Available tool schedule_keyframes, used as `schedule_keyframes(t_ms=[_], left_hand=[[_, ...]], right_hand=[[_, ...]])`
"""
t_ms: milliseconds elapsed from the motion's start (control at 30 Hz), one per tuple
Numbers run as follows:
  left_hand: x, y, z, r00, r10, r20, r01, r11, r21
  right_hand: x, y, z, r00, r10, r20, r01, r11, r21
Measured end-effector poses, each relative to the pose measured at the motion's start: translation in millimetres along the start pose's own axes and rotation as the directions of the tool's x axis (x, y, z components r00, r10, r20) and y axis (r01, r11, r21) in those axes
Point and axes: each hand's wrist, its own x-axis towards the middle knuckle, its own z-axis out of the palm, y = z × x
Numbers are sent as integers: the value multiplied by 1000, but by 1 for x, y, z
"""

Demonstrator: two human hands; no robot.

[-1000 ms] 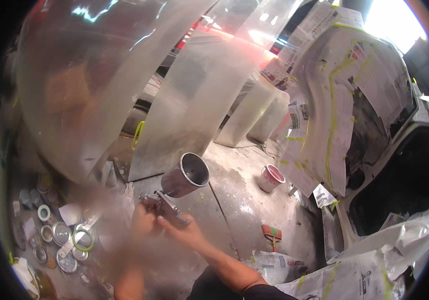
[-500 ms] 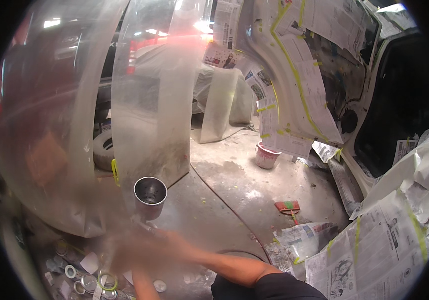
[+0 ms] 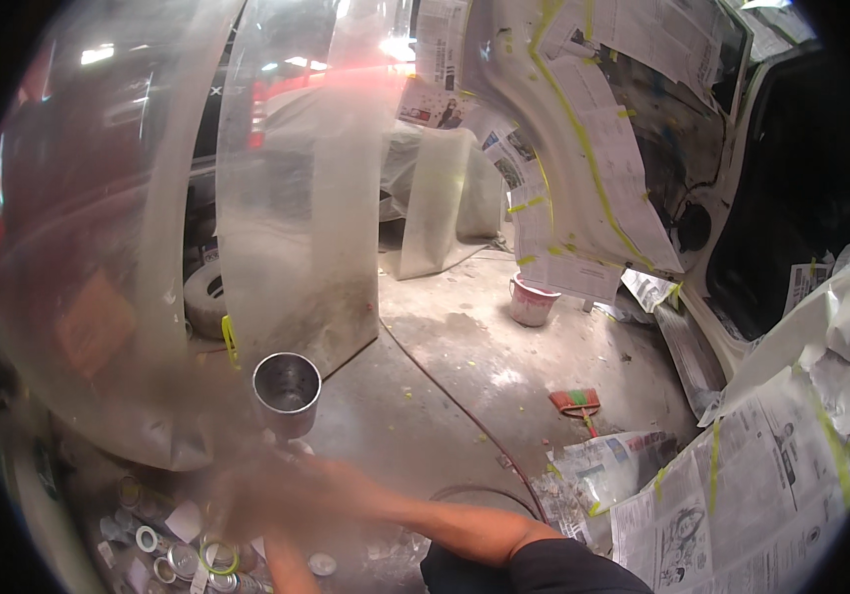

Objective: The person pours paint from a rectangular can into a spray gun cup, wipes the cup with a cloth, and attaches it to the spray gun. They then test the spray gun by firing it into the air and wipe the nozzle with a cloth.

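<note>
A grey metal cup with an open top and a shiny inside stands upright just beyond my hands. Its lower end runs into a brown blur that covers part of the picture. My right hand, its bare forearm coming from the lower right, reaches to just below the cup. From the lower edge my left hand comes up into the same blur, close to the right one. The smear hides the fingers of both hands, and which of them supports the cup cannot be made out.
Several cans and tape rolls lie at lower left. Clear plastic sheets hang at left. A hose crosses the floor toward a red-green broom. Beyond stands a pink-stained bucket. Newspaper-masked car panels fill the right.
The cup has shifted slightly left and tipped so that more of its inside catches light. Both forearms stay nearly where they were. The whole view has shifted slightly.
</note>
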Motion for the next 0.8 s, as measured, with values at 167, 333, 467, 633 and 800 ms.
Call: schedule_keyframes(t_ms=[167,333,467,633,800], left_hand=[[-8,13,9,1000,-2,-19,3,1000,30],[-5,13,1,1000,10,29,-11,999,36],[-5,16,6,999,11,-45,-12,1000,-16],[-10,22,6,996,-5,-84,4,1000,-5],[-1,8,-3,1000,11,-28,-13,999,-40]], right_hand=[[-1,-14,2,999,44,5,-44,999,7],[1,-18,5,995,91,45,-91,996,-5],[5,-25,3,994,92,59,-90,995,-47],[2,-42,3,991,113,69,-112,993,-23],[-1,-45,2,994,107,37,-107,994,2]])
